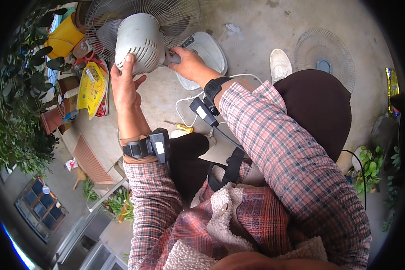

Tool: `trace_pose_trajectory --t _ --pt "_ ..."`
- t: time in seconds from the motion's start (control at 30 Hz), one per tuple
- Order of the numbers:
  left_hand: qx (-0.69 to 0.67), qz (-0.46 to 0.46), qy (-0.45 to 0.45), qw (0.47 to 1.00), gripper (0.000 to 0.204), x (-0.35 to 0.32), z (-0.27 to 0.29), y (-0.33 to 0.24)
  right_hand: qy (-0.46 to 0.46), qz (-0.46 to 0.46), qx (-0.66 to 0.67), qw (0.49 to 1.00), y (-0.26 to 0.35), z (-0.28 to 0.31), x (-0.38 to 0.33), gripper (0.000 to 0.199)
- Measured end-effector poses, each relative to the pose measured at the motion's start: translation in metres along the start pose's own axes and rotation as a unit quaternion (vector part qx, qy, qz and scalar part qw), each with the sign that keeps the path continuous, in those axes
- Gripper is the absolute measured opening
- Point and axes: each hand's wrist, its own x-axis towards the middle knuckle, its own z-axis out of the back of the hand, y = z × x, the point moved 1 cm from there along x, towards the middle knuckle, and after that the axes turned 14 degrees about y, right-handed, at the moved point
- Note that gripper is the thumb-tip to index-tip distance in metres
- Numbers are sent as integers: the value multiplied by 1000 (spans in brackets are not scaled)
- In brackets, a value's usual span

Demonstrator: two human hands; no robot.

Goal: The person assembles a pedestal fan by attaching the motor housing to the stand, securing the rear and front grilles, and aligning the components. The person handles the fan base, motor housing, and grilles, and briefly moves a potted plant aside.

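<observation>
An electric fan's pale grey motor housing [141, 40], with slotted vents, is tilted up at the top of the head view. My left hand [127, 85] grips its rear end, thumb pressed on the shell and other fingers partly hidden behind it. My right hand [190, 65] is closed round the fan's neck [170, 57], just right of the housing. Beyond the housing spreads the wire guard [177, 20], with a grey blade [109, 33] showing through. The white fan base [210, 54] rests on the concrete behind my right hand.
A detached round wire grille [325, 56] lies at the right beside my white shoe [280, 63]. A yellow-handled screwdriver [180, 127] and a white cord [177, 105] are on the floor near my knees. Flowerpots [54, 119], a yellow bag [93, 87] and leafy plants [18, 99] line the left.
</observation>
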Motion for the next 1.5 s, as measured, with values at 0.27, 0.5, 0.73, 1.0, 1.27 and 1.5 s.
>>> trace_pose_trajectory --t 0.27,0.5,0.73,1.0,1.27,1.5 --pt "-22 1 7 1000 69 4 5 4 -26 -11 -3 1000 1 -3 -2 50" --pt "-31 7 4 999 70 8 15 7 -32 -21 -28 999 11 -6 1 51" --pt "-48 6 -13 999 68 10 14 10 -35 -4 -33 999 6 -8 6 48" --pt "-51 11 -15 999 69 10 16 12 -45 10 -39 998 5 -12 6 50" --pt "-52 7 -20 998 72 9 15 14 -29 -2 -43 999 5 -11 7 53" --pt "-43 10 -29 999 70 5 9 9 13 -40 -35 999 10 -4 10 54"
